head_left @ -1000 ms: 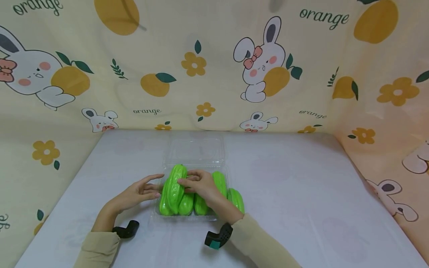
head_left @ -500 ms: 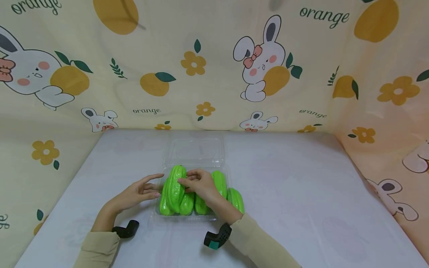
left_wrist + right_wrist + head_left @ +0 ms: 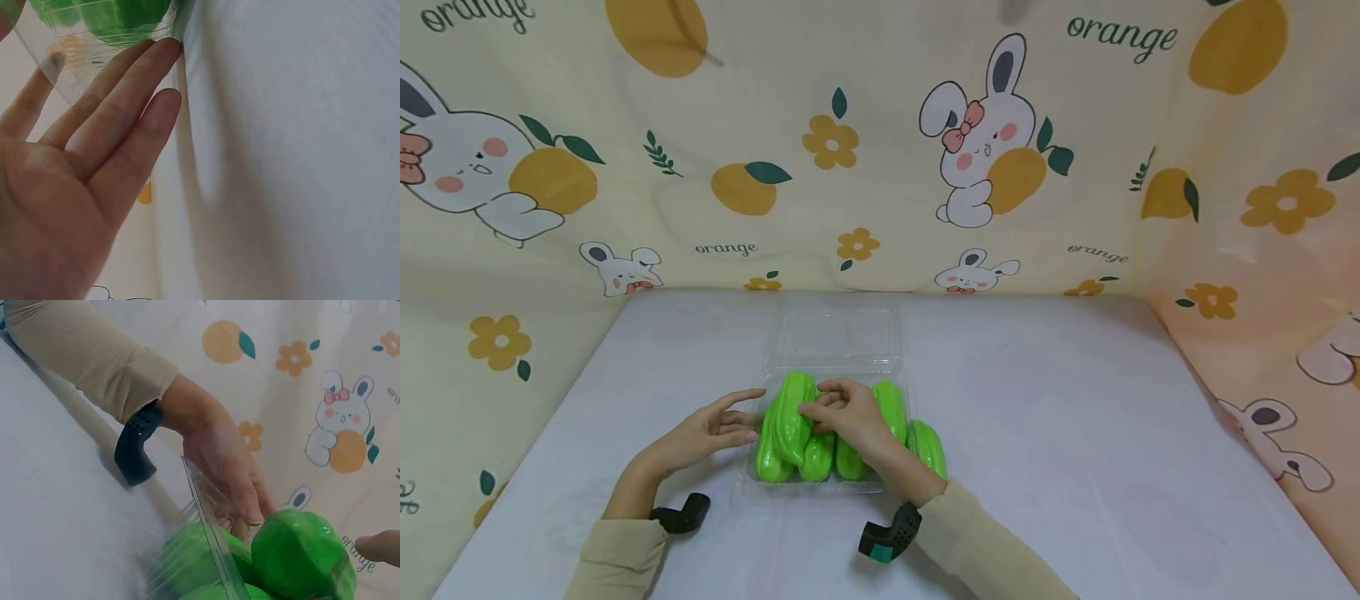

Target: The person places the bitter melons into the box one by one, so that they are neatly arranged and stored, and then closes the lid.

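A glossy, ridged green bitter melon (image 3: 793,421) lies tilted over other green melons in a clear plastic clamshell box (image 3: 857,489). My right hand (image 3: 853,421) holds its right side, thumb on top and fingers curled; only the thumb (image 3: 382,547) shows clearly in the right wrist view. My left hand (image 3: 703,433) is at the box's left side, fingers extended. In the left wrist view its fingertips (image 3: 167,50) overlap the clear wall, with green showing through. Several melons sit in the box, partly hidden by my right hand, such as one (image 3: 891,410) at the right.
The box's transparent lid (image 3: 838,337) lies folded back behind it. Another green melon (image 3: 928,448) rests just outside the box's right edge. Black wrist devices (image 3: 681,513) sit on both wrists. A cream curtain (image 3: 880,150) printed with rabbits and oranges surrounds the white table (image 3: 1075,467).
The held melon's lower end has risen while its top has dipped slightly, so it looks shorter from the head view. Both hands have stayed nearly in place.
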`<state>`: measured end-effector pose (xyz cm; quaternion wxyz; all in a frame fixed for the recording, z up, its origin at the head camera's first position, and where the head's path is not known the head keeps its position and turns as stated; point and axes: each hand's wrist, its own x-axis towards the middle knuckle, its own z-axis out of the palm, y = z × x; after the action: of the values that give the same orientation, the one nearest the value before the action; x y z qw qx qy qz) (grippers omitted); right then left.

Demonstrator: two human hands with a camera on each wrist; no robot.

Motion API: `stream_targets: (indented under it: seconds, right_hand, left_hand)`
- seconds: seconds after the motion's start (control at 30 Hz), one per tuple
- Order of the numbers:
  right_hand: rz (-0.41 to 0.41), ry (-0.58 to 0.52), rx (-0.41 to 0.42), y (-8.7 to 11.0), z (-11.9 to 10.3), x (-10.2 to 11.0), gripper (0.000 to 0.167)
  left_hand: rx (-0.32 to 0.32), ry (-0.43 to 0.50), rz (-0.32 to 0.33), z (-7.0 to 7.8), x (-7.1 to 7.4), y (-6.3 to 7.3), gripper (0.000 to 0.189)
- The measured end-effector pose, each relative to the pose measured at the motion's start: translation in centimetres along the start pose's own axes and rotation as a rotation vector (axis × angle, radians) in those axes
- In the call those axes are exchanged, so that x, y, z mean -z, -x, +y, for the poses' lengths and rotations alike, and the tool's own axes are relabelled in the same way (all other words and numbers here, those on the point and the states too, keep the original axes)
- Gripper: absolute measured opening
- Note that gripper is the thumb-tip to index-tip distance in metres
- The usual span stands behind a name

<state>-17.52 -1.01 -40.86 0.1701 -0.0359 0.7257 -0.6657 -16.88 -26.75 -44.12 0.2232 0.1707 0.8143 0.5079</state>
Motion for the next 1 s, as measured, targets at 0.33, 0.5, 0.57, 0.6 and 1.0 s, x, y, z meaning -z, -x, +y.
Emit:
stream_targets:
  seconds: [0.33,0.5,0.57,0.6,1.0]
  right_hand:
    - [-0.026,0.021,0.036,1.1,-0.3,0.4,0.048]
    - [-0.034,0.029,0.036,1.5,-0.5,0.7,0.047]
    - [-0.042,0.033,0.038,1.7,-0.5,0.8,0.047]
    - [-0.044,0.038,0.04,1.8,-0.4,0.9,0.047]
    - [-0.069,0.072,0.072,3.7,-0.4,2.5,0.047]
  left_hand:
    - [0.0,0.0,0.002,-0.1,-0.1,0.0,0.067]
    - [0.004,-0.01,0.005,-0.1,0.0,-0.1,0.067]
    - [0.003,-0.012,0.008,-0.1,0.0,-0.1,0.067]
    - [0.004,-0.01,0.008,-0.1,0.0,0.0,0.067]
    - [0.002,-0.021,0.014,0.0,0.0,0.1,0.067]
